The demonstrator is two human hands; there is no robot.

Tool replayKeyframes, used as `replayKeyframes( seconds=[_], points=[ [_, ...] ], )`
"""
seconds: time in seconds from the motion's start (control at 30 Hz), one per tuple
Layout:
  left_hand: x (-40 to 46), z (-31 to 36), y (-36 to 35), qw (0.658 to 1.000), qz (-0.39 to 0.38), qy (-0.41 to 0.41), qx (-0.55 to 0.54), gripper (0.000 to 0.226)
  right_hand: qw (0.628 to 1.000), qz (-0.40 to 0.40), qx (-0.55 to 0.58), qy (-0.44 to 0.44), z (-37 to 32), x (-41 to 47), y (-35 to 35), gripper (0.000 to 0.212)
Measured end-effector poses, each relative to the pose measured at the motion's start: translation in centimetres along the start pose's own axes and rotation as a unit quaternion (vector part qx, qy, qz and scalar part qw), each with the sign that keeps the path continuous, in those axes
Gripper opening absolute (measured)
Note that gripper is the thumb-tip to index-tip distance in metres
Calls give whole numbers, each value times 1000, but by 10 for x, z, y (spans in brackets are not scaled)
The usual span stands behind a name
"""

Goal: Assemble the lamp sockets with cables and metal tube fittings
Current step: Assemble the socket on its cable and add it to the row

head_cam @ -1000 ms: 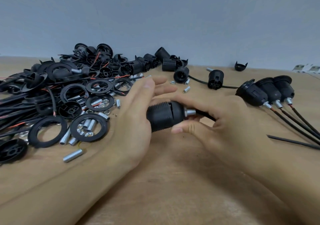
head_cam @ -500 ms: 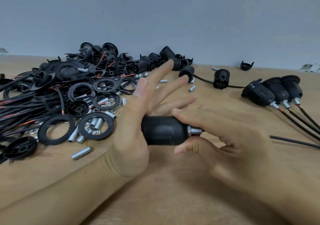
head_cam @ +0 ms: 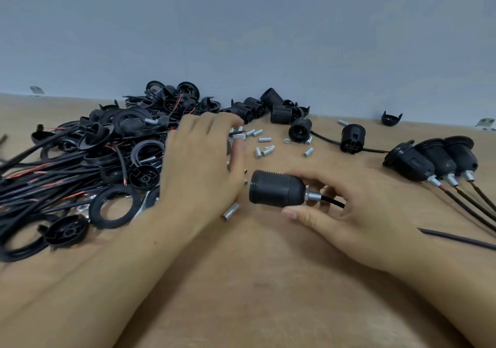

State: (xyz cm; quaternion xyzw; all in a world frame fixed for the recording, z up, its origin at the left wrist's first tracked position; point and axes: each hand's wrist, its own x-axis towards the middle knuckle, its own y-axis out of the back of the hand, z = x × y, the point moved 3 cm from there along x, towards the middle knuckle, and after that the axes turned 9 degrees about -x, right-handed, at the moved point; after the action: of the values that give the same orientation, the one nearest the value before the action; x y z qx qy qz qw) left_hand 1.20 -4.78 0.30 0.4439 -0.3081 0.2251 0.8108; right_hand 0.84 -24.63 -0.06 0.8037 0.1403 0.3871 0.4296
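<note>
My right hand holds a black lamp socket lying sideways just above the table, thumb and fingers curled round its narrow end. A silver metal tube fitting and a black cable come out of that end. My left hand is off the socket, palm down with fingers loosely bent over the edge of the parts pile, blurred and holding nothing I can see. Black rings and loose silver tubes lie around it.
Three finished sockets with cables lie in a row at the right. A heap of black cables and socket parts fills the left. More socket bodies sit by the wall. A single tube lies below my left hand.
My left hand let go of the socket's wide end and moved left and back toward the parts pile. My right hand keeps the socket, which shifted to the right.
</note>
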Motion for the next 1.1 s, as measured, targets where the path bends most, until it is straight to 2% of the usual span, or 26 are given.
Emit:
replayKeyframes(
  seconds=[0.07,0.13,0.2,0.3,0.33,0.4,0.43,0.47,0.5,0.57,0.63,0.67,0.77,0.83,0.9,1.0,1.1],
  points=[
    [10,-24,6,983,-49,68,160,37,1000,3,-3,-6,1,-2,-1,41],
    [12,-41,7,949,-123,151,249,39,1000,4,-4,-9,1,-2,-1,37],
    [11,-46,7,934,-147,174,275,33,1000,4,13,-17,2,-1,-1,33],
    [15,-45,10,945,-106,161,264,23,999,20,25,-22,5,0,-1,32],
    [16,-44,12,960,-77,143,230,22,999,31,25,-24,5,0,-1,32],
    [16,-34,19,994,6,90,68,16,997,58,36,-28,6,0,1,31],
    [15,-26,22,997,44,57,-40,11,996,70,47,-31,6,0,2,30],
    [13,-16,23,985,52,42,-160,5,994,81,58,-35,7,1,3,31],
    [9,-6,21,958,22,51,-282,6,993,92,66,-40,8,1,5,32],
    [0,12,9,865,-74,94,-487,4,990,111,69,-46,11,1,9,37],
    [-9,20,-1,787,-116,132,-591,3,989,125,66,-42,11,0,12,36],
    [-11,20,-5,766,-123,147,-613,2,988,130,68,-40,11,0,13,35],
    [-9,13,-9,759,-127,172,-615,9,987,133,85,-33,11,-1,14,34],
    [-8,11,-10,742,-155,183,-626,42,987,136,83,-23,11,-1,16,34],
    [-8,11,-10,743,-180,171,-621,61,988,141,58,-7,10,-1,16,36],
    [-8,14,-9,772,-199,150,-585,59,987,156,21,25,9,-2,18,40],
    [-10,14,-10,765,-212,158,-587,61,984,168,-4,57,9,-3,21,40]
  ],
)
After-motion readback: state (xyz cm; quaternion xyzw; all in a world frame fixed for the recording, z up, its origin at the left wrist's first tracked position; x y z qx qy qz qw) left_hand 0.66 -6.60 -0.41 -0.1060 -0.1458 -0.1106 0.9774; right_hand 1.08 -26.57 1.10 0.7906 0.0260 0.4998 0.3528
